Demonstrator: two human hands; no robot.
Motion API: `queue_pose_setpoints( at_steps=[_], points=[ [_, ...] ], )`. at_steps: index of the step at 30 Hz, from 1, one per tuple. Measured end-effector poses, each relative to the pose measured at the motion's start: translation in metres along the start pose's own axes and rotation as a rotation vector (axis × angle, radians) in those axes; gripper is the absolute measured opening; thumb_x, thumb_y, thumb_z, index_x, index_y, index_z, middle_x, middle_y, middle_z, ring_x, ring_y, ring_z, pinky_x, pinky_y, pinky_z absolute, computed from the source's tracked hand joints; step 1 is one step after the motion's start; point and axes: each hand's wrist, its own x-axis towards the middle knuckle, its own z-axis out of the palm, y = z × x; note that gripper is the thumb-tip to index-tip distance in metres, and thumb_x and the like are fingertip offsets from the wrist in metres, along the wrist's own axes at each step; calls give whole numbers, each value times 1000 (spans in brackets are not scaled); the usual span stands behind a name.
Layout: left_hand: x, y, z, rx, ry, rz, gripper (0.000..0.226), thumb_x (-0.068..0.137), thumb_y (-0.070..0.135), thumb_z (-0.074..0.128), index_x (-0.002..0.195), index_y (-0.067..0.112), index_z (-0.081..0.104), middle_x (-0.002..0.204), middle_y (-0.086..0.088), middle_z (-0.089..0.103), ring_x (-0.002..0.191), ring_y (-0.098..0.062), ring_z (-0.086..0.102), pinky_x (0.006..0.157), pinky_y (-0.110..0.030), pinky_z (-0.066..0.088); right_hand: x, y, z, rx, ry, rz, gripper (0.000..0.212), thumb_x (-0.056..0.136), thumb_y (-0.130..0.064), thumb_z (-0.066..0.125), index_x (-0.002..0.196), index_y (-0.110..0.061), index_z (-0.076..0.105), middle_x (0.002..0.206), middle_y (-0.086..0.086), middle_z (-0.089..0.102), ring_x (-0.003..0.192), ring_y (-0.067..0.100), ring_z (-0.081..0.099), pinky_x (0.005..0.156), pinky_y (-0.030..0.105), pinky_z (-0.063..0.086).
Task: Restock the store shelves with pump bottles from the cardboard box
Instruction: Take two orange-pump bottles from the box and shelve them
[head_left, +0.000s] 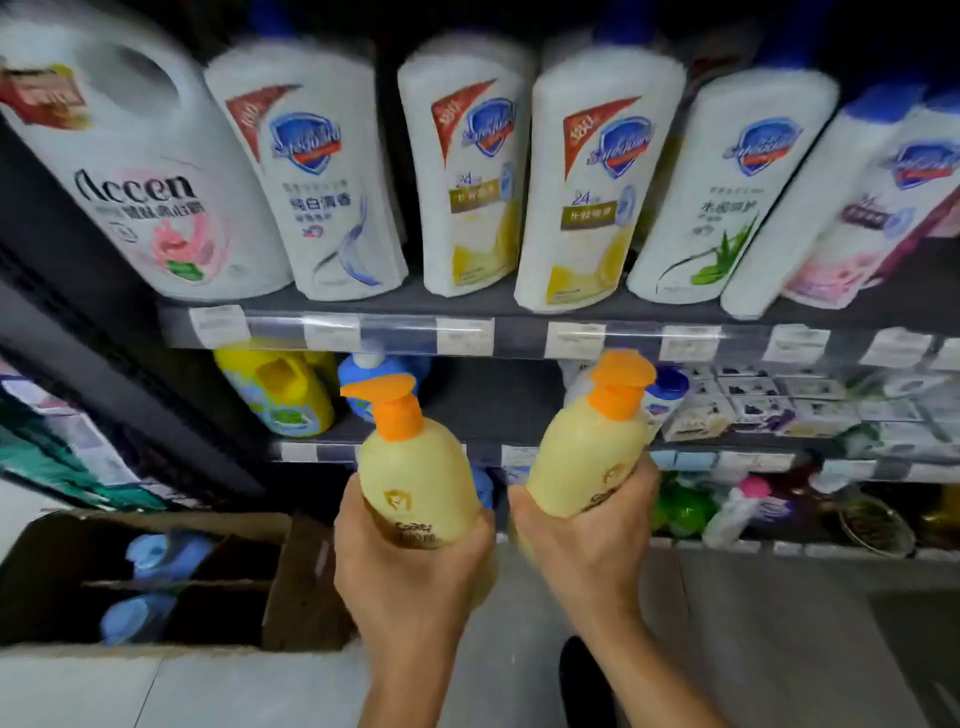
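Two bottles (415, 467) (587, 452) gripped, left hand (410, 571), right hand (589, 545)

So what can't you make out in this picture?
Head view:
- Lower labels of the two yellow plastic pump bottles with orange pumps: covered by the left hand and right hand.
- White paper price tags: print blurred.
- Brown cardboard box: left part cut by the frame edge; blue-capped bottles inside blurred.
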Motion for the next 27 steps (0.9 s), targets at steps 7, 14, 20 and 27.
queue_pose_setpoints(
  at_steps=[7,14,20,27],
  points=[
    [59,-65,94,-95,-362,157,18,80,19,74,65,26,68,47,12,62,50,26,50,66,-4,42,72,84,100,212,199,-284,102,46,-32,93,127,-22,33,115,-12,44,92,-14,46,75,-7,32],
    [109,-150,142,-169,151,362,93,36,52,83,120,28,56,106,10,65,95,-10,62,82,-23,48,112,145,142,273,251,-424,104,46,-35,92,130,-12,35,120,2,48,95,2,49,72,-5,35],
    [127,-169,160,-244,151,487,70,41,53,83,101,31,56,92,12,65,85,-11,63,75,-37,54,126,167,171,258,247,-498,103,45,-33,92,128,-10,35,114,-1,42,100,5,45,72,-1,35],
    [134,-175,155,-280,96,509,63,43,48,86,95,32,53,89,13,62,83,-7,60,68,-22,48,147,161,191,37,287,-484,98,47,-37,89,124,-5,37,119,10,42,112,28,43,89,33,40]
  ],
)
